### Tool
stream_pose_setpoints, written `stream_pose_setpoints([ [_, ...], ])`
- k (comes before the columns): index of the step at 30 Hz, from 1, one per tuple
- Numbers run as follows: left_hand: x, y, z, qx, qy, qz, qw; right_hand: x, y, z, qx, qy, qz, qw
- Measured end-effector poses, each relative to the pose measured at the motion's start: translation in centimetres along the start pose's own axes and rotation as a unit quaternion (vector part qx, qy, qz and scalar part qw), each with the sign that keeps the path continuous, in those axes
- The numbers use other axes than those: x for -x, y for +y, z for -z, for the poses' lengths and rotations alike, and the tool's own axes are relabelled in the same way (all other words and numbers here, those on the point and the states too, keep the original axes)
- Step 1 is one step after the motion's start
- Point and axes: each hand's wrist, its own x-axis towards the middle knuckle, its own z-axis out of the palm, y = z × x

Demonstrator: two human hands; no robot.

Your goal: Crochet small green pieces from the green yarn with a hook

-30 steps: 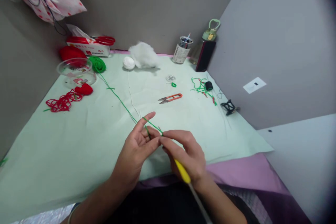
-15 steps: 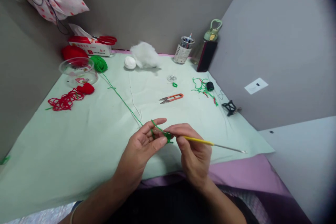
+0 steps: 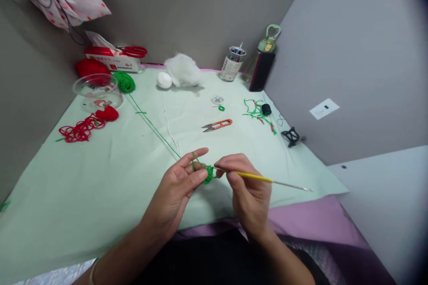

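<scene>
My left hand (image 3: 177,185) pinches a small green crochet piece (image 3: 208,175) between thumb and fingers. Green yarn (image 3: 157,132) passes over its raised index finger and runs back to a green yarn ball (image 3: 125,82). My right hand (image 3: 249,191) is closed around the yellow handle of a crochet hook (image 3: 256,177). One metal end of the hook meets the green piece, and the other points out to the right. Just how the yarn sits on the near tip is too small to tell.
Orange thread snips (image 3: 219,124) lie beyond my hands. At the left are red yarn (image 3: 78,131) and a clear plastic tub (image 3: 96,93). White stuffing (image 3: 183,70), a white yarn ball (image 3: 164,80), a pen jar (image 3: 232,66) and a phone (image 3: 262,72) line the back.
More of the green crochet piece now shows beyond my left thumb. My right hand has shifted slightly right, with the hook still in it, and the view has moved a little.
</scene>
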Motion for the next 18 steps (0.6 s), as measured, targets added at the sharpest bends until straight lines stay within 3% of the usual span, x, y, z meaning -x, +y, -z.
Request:
stream_pose_setpoints([
  [18,0.32,0.22,0.16,-0.035,0.009,-0.057,0.998,0.13,-0.06,-0.52,-0.086,-0.002,-0.035,0.996],
])
